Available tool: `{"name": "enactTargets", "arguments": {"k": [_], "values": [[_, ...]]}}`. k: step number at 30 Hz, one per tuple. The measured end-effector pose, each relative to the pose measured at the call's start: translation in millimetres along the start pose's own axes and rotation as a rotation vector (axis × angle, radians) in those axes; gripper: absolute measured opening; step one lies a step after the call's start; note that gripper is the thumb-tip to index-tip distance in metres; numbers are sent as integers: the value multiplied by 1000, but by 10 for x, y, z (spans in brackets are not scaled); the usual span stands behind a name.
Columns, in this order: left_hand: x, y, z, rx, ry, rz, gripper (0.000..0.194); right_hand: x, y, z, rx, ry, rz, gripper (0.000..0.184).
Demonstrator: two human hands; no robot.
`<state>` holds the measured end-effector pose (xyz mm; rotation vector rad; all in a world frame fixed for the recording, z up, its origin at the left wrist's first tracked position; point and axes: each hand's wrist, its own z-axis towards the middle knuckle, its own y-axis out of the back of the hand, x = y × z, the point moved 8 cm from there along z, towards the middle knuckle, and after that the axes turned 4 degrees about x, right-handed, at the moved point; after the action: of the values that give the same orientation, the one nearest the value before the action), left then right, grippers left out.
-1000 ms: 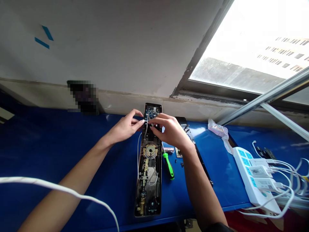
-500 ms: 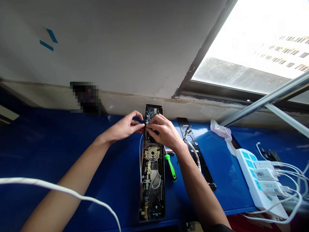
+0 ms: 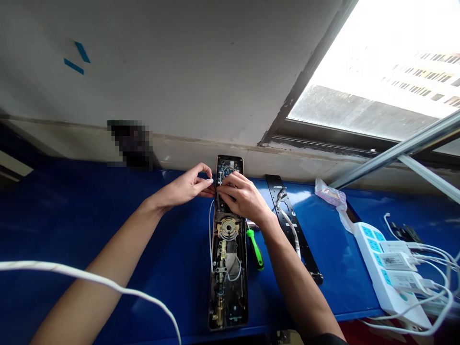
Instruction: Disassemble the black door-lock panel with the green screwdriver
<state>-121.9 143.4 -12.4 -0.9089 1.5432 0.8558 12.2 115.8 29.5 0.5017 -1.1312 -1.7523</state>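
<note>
An opened smart door lock housing (image 3: 246, 268), long and narrow, lies on the blue table with its inside facing up. It shows a circuit board (image 3: 225, 169) at the far end, a round metal hub (image 3: 229, 229) midway and brass parts below. My right hand (image 3: 241, 194) reaches over the upper part, thumb and fingers pinched near the left rim; what they hold is too small to make out. At that rim, my left hand (image 3: 192, 186) has its thumb and curled forefinger apart, its lower fingers against the housing's side. A thin white wire (image 3: 211, 235) loops along the left side.
A green screwdriver (image 3: 255, 250) lies right of the housing. Beyond it are a black mounting plate (image 3: 305, 249) with a wrapped cable, a plastic bag (image 3: 330, 194) and a white power strip (image 3: 383, 287) with chargers. A white cable (image 3: 108, 282) crosses above my left forearm.
My left thumb has drawn back a little from the housing's rim. My right hand keeps its pinch at nearly the same spot. The whole view has shifted slightly.
</note>
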Motion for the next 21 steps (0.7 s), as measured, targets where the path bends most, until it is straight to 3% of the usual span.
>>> {"name": "enactTargets", "arguments": {"k": [10,14,18,21], "values": [[9,17,5,0,-14,3,30,93,98,-13,17,31,-2,24],[-40,194,-17,-198,-47,77,30,211,118,33,58,27,21,26],[-200,361,-110,-439,-180,276,33,227,75,60,103,-46,31,31],[-324,300,-144,-459,-287,400,29,197,88,58,116,-84,52,38]]}}
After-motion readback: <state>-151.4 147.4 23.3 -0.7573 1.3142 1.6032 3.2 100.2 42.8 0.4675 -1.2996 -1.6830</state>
